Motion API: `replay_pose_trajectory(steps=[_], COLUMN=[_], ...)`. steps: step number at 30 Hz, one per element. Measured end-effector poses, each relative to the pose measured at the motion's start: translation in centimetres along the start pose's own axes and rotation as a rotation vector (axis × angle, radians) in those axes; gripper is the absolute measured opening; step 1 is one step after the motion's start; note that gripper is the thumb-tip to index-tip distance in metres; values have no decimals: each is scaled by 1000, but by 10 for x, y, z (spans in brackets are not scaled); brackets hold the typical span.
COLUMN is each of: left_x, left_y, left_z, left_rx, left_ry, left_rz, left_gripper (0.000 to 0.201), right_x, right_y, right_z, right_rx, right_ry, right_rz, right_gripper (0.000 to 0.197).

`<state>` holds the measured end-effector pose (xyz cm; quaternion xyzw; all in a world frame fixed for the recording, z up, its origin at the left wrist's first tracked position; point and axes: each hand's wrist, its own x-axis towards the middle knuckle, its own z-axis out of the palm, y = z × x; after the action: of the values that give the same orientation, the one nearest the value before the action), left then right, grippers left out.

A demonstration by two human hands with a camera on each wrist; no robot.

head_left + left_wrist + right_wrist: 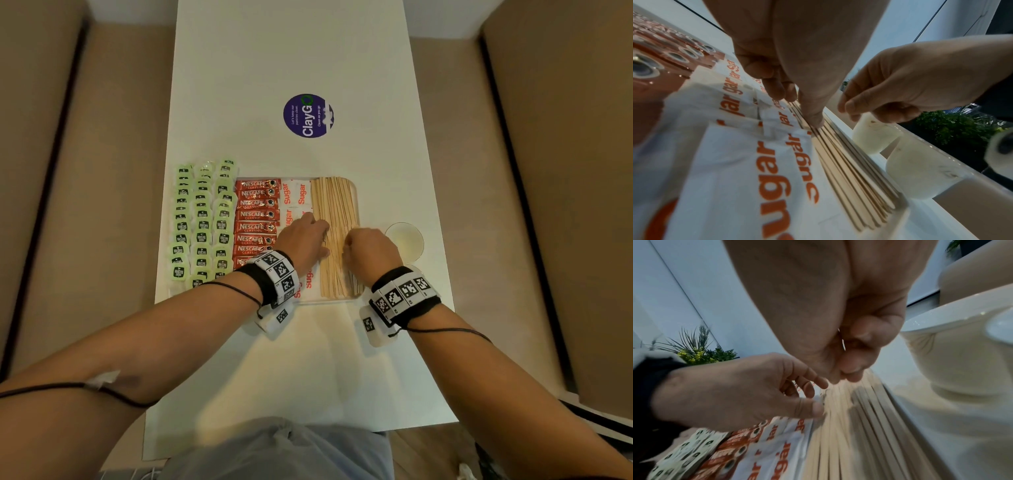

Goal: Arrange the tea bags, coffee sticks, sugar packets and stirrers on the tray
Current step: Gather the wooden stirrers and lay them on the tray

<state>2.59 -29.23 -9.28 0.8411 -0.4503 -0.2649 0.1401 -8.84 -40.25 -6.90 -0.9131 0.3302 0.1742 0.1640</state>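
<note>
My left hand [306, 238] presses straight fingers onto the flat wooden stirrers [334, 202] filling the right side of the white rectangular tray [356, 192]. My right hand [368, 249] is curled above them (holding anything? I cannot tell). White sugar packets [296, 193], red coffee sticks [257, 214], green tea bags [202, 222] run leftward on the white table [291, 61].

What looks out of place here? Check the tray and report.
The green tea bags lie in three rows on the table, left of the tray, while the coffee sticks, sugar packets and stirrers are on it. The stirrers fan out unevenly at the near end, where both hands touch them.
</note>
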Motion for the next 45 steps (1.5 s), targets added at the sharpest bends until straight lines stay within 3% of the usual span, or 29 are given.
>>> replay_pose_trajectory(steps=[4, 11, 20, 27, 31, 38, 45], left_x=[5, 15, 20, 15, 14, 14, 16], left_y=[-2, 0, -1, -6, -4, -2, -4], left_z=[-1, -1, 2, 0, 0, -1, -3], left_rx=[-44, -53, -70, 36, 91, 123, 132], left_ry=[17, 20, 62, 97, 93, 67, 25], left_rz=[-18, -38, -25, 50, 70, 102, 100], left_gripper=[26, 16, 16, 28, 21, 26, 33], right_x=[-14, -23, -22, -5, 15, 29, 38], right_y=[-6, -10, -10, -8, -6, -1, 8], right_z=[15, 27, 28, 14, 7, 11, 6], right_rx=[-16, 22, 74, 73, -28, -85, -95], right_ry=[-131, -146, -139, 144, 115, 46, 32], right_rz=[60, 81, 62, -169, -189, -152, -157], right_gripper=[17, 17, 21, 23, 21, 8, 12])
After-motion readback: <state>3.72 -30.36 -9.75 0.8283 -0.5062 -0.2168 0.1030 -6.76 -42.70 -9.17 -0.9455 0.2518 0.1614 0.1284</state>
